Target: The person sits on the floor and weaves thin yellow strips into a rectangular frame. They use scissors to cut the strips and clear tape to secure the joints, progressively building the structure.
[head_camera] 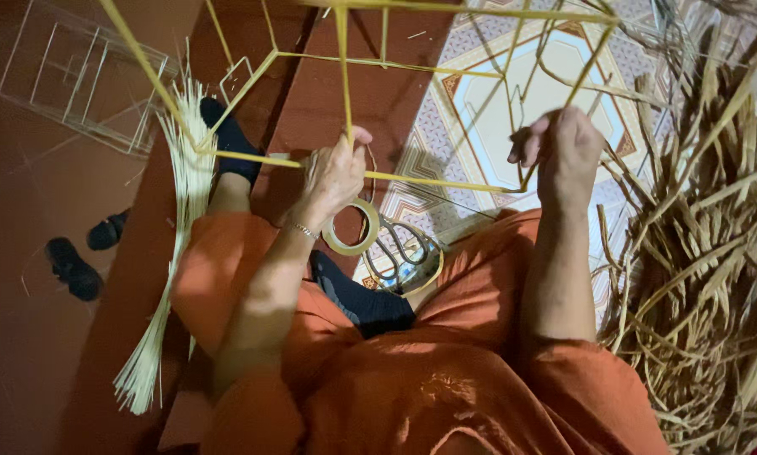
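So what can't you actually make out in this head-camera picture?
- Bamboo frame: its upper part is cut off by the top edge.
- Left hand and right hand: their fingertips curl around the sticks, so the grip is hidden.
- Scissors: blades lie behind the tape roll and a knee.
- Pile of dried strips: runs past the right edge.

Dim red floor (25, 337), patterned mat (446, 143)

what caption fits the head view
Both hands, left and right, grip a yellow stick frame above tape and scissors.
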